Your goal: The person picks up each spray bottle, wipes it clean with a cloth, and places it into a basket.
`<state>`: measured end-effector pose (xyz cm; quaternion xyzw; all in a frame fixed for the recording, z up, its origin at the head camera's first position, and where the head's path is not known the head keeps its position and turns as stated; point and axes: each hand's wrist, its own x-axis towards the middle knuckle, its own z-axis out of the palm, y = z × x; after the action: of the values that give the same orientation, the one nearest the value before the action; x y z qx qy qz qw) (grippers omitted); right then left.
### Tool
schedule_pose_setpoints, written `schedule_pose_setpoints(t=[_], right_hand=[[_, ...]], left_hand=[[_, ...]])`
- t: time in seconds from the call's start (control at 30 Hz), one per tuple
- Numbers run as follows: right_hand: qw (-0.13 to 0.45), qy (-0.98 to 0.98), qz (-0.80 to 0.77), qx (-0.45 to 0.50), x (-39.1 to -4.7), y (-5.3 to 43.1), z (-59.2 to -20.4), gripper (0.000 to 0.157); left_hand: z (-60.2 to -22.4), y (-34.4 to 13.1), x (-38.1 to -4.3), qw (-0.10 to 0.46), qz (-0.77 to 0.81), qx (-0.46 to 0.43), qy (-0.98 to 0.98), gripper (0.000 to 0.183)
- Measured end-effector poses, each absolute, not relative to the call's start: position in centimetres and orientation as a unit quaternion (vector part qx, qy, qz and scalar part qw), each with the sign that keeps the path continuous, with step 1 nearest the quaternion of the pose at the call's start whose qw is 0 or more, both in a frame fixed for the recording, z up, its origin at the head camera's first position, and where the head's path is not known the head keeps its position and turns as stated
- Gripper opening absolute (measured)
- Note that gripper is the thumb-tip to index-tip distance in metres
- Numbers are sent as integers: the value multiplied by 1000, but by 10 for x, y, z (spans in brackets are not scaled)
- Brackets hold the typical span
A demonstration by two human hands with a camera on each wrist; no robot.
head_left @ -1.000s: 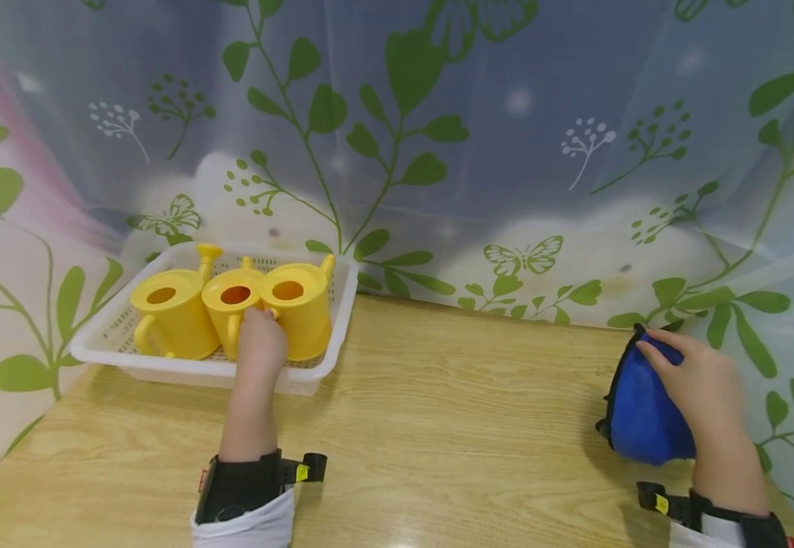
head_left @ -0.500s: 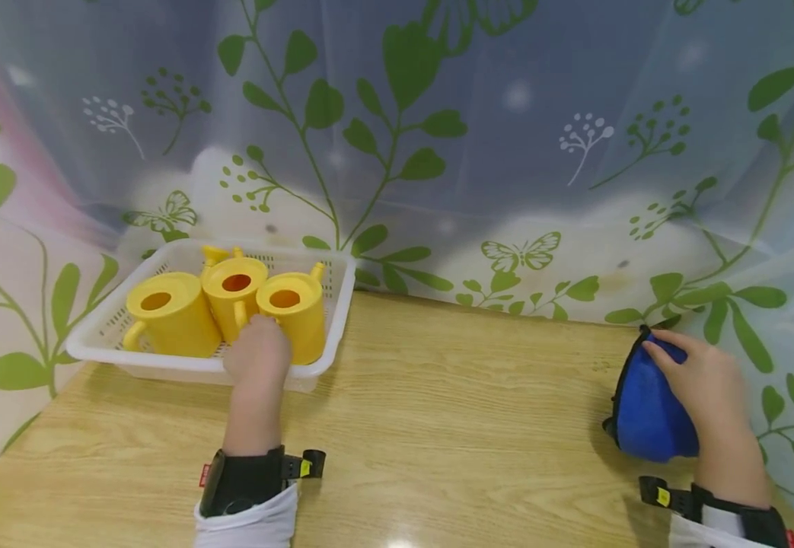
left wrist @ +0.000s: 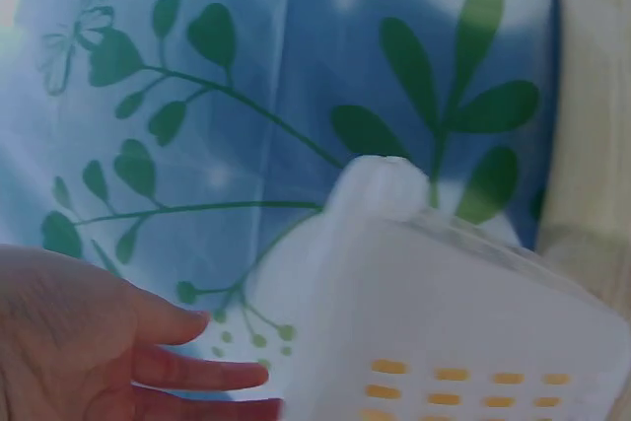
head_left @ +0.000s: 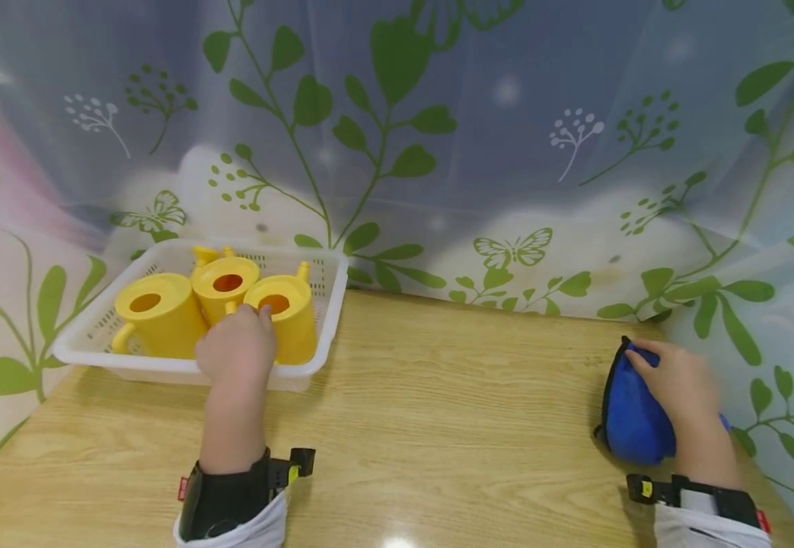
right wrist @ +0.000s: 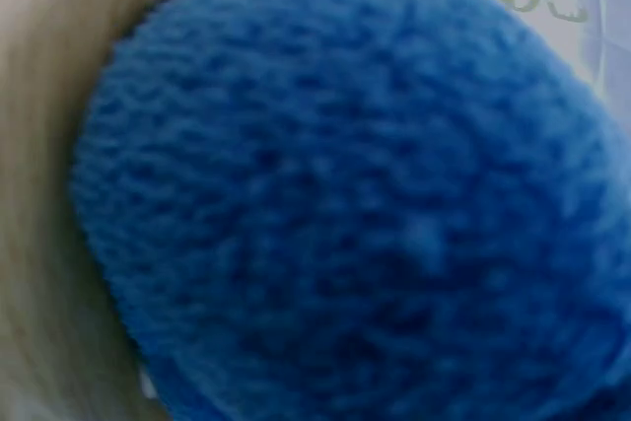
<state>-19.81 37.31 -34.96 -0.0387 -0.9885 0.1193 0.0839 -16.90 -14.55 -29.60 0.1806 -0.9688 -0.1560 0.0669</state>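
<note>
Three yellow toy watering cans stand in a white basket at the left in the head view: a left can, a middle can set further back, and a right can. My left hand reaches over the basket's front, in front of the middle and right cans, hiding parts of both. In the left wrist view its thumb and fingers are stretched out beside the white basket wall. At the right, my right hand pinches the top of a blue fuzzy cloth item with black edging, which fills the right wrist view.
A wooden table lies under the basket and the blue item. Behind it and at both sides hangs a printed curtain with leaves and butterflies.
The middle can has moved back from the row beside the other cans. My left hand has shifted from its handle slightly left and up. The right hand keeps its pinch on the blue item.
</note>
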Motion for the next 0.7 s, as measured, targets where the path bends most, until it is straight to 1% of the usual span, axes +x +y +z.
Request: schedule_pose_setpoints(t=[0.17, 0.27, 0.4, 0.53, 0.6, 0.7], right_hand=[[59, -989, 135, -25, -202, 372, -359, 44], [51, -989, 141, -9, -203, 370, -361, 44], [49, -988, 144, 4, -202, 368, -359, 46], [63, -991, 118, 6, -200, 360, -356, 45], [73, -992, 102, 4, -199, 354, -356, 46], [76, -992, 101, 5, -197, 342, -354, 51]], left_hand=[[-289, -132, -162, 140, -191, 131, -963, 39], [-291, -116, -164, 192, -234, 92, -949, 36], [-298, -92, -170, 238, -294, 37, -925, 35], [-306, -71, -173, 246, -308, -24, -919, 40], [-311, -63, -174, 238, -296, -43, -924, 45], [-317, -53, -175, 214, -272, -57, -937, 52]])
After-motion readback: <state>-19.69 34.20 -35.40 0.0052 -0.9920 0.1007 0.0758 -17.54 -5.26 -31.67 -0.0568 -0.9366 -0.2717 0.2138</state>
